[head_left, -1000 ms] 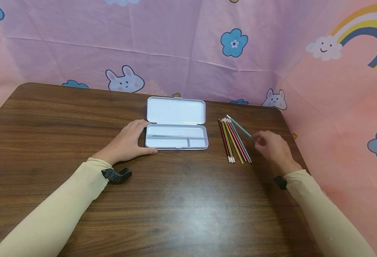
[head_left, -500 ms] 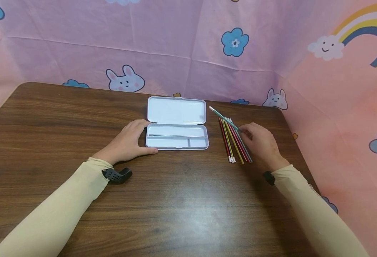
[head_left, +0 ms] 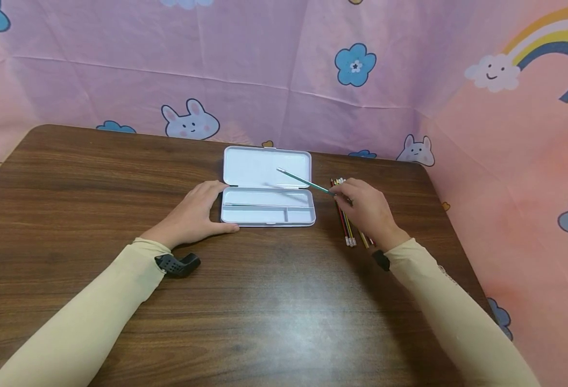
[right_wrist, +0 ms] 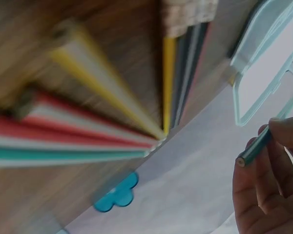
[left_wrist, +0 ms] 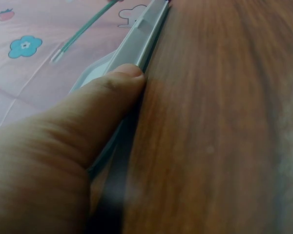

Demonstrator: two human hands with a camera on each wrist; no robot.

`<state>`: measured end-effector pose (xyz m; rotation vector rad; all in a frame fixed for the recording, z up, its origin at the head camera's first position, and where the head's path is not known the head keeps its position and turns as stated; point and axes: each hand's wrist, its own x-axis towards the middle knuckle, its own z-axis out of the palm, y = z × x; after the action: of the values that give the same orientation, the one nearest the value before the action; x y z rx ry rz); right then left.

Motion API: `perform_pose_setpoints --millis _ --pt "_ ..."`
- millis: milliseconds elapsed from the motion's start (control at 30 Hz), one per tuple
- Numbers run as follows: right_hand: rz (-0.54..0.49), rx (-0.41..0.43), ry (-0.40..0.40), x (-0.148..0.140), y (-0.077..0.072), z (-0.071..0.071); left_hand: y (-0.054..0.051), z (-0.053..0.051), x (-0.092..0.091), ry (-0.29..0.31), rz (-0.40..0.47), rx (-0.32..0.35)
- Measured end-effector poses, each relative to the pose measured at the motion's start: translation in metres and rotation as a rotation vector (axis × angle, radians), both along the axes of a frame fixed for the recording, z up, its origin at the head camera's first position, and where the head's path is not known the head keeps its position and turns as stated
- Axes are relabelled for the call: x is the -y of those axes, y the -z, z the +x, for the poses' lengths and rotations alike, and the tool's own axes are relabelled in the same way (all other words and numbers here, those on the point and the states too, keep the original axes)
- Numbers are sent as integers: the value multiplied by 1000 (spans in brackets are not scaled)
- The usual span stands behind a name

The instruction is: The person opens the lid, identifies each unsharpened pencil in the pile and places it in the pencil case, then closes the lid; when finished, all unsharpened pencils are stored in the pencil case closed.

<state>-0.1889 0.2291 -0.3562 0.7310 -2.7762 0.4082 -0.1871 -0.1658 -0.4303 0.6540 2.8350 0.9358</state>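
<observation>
A white pencil case (head_left: pixel 250 216) lies open on the table, its lid (head_left: pixel 247 165) folded back. A slim pencil (head_left: pixel 250 205) lies in its long rear compartment. My left hand (head_left: pixel 189 212) holds the case at its left end, thumb (left_wrist: pixel 117 83) along the front edge and fingers at the back left. My right hand (head_left: pixel 368 209) pinches a teal pencil (head_left: pixel 305 181) near one end. This pencil is raised and tilted, its white-tipped end pointing left over the case. Beneath and beside the right hand, several striped pencils (head_left: pixel 347 231) lie in a loose bunch, partly hidden by it.
The brown wooden table (head_left: pixel 264 301) stretches out in front of the case and to its left. A pink patterned cloth (head_left: pixel 264 70) hangs behind the table and along its right side. Each wrist wears a black strap.
My right hand has moved left, carrying the teal pencil from the far side of the bunch across it to above the case. My left hand has stayed on the case.
</observation>
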Motion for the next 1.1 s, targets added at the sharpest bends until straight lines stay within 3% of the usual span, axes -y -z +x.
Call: perform_pose_setpoints --millis 333,667,1100 --pt "8 -38 -104 26 4 -9 3 -2 0 1 -4 -10" --pt "28 -5 -178 57 10 -17 1 0 1 -4 3 1" --pt "116 106 -156 86 16 -25 -1 1 0 -1 -2 3"
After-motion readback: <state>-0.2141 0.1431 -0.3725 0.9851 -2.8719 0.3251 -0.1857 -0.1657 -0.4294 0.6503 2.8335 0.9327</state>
